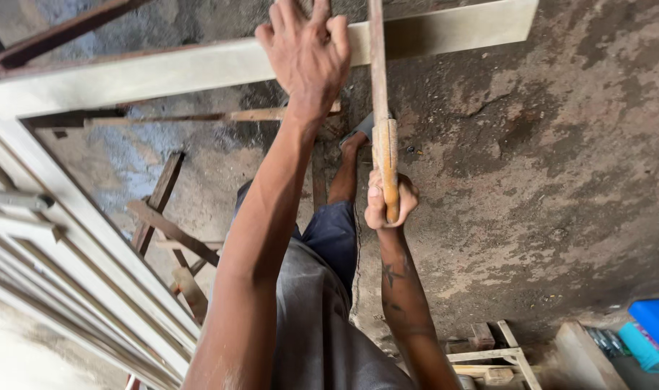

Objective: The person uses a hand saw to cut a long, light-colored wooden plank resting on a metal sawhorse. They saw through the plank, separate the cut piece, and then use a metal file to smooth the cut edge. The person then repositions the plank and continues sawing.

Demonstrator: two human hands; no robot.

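Left hand [305, 54] spread flat on pale frame rail [199, 68], upper middle, dangerously near handsaw [384, 155] gripped tight in right hand [389, 202].

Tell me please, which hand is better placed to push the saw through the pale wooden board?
Probably the right hand: it already grips the handle of the handsaw, whose blade meets the pale board. The left hand lies flat on that board, holding it down.

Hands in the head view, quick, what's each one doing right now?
Left hand: open, pressing on the long pale wooden board.
Right hand: closed around the handsaw's worn wooden handle.
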